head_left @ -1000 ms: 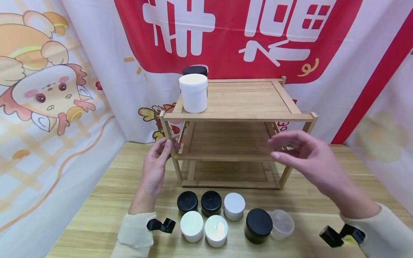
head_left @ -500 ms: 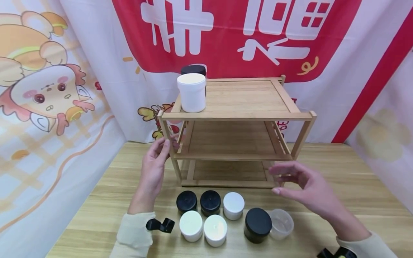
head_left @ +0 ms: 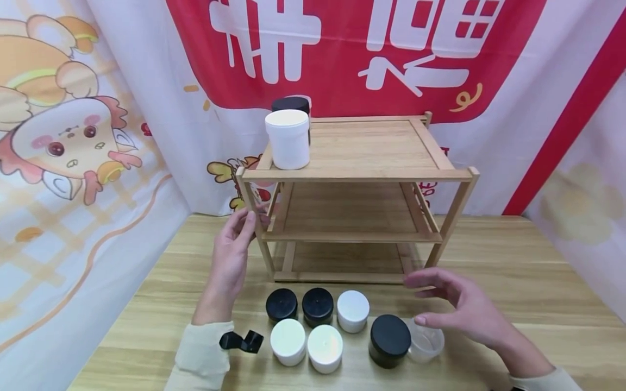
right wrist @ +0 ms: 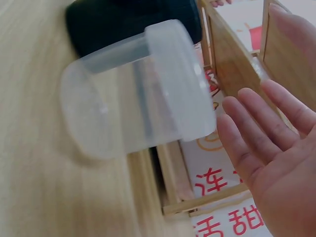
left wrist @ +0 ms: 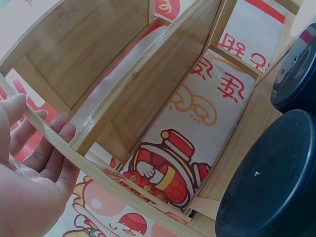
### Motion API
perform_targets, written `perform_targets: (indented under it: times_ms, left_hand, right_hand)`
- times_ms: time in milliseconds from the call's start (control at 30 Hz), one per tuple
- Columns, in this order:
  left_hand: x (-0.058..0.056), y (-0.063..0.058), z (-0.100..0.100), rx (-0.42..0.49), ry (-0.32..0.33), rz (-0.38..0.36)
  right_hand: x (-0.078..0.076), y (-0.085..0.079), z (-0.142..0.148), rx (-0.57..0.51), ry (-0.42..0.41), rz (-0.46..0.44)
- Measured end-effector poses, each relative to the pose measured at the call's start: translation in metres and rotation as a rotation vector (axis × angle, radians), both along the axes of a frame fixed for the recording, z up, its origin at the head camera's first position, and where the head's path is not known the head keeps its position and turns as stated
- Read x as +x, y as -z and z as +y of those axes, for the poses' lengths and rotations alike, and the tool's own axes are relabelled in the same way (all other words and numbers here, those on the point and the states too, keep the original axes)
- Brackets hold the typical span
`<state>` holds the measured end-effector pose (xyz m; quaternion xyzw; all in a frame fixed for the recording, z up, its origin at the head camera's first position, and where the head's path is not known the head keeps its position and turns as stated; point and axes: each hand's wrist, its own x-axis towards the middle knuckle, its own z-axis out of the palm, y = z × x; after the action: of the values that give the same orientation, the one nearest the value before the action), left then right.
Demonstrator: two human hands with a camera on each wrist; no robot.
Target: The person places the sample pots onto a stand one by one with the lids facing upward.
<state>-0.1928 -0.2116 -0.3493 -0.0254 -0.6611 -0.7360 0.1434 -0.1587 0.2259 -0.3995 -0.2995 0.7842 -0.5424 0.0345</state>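
Note:
My left hand (head_left: 233, 247) holds the front left post of a three-tier wooden shelf (head_left: 352, 237); in the left wrist view the thumb lies on one side of the post (left wrist: 52, 133) and the fingers reach behind it. My right hand (head_left: 459, 304) is at the shelf's lower right, fingers spread and nothing in them. Just below its thumb stands a clear plastic jar (head_left: 425, 342); the right wrist view has this jar (right wrist: 133, 94) close beside the fingertips. A large black-lidded jar (head_left: 389, 339) is immediately left of the clear one.
Two black-lidded jars (head_left: 318, 306) and a white jar (head_left: 353, 309) line up before the shelf, with two more white jars (head_left: 325, 347) nearer. On the top tier, at left, a white jar (head_left: 288, 138) stands before a black-lidded jar (head_left: 292, 103). A printed curtain (head_left: 205, 163) hangs behind.
My right hand has come down from beside the middle tier to just above the clear jar. The left hand stays on the post. The jars have not moved.

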Motion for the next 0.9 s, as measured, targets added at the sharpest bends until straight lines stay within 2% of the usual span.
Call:
perform_targets:
  times_ms: [167, 400, 633, 900]
  left_hand:
    - [0.001, 0.001, 0.0, 0.001, -0.006, -0.001]
    - [0.0, 0.001, 0.001, 0.008, -0.006, -0.003]
    - [-0.001, 0.001, 0.001, 0.018, -0.009, 0.001]
    - [0.0, 0.001, 0.0, 0.018, -0.002, 0.006]
  right_hand:
    - [-0.001, 0.009, 0.003, 0.007, -0.061, -0.011]
    - [-0.002, 0.017, 0.008, 0.073, -0.109, -0.029]
    - [-0.004, 0.02, 0.011, 0.136, -0.145, 0.013]
    - [-0.006, 0.029, 0.018, 0.118, -0.227, 0.031]
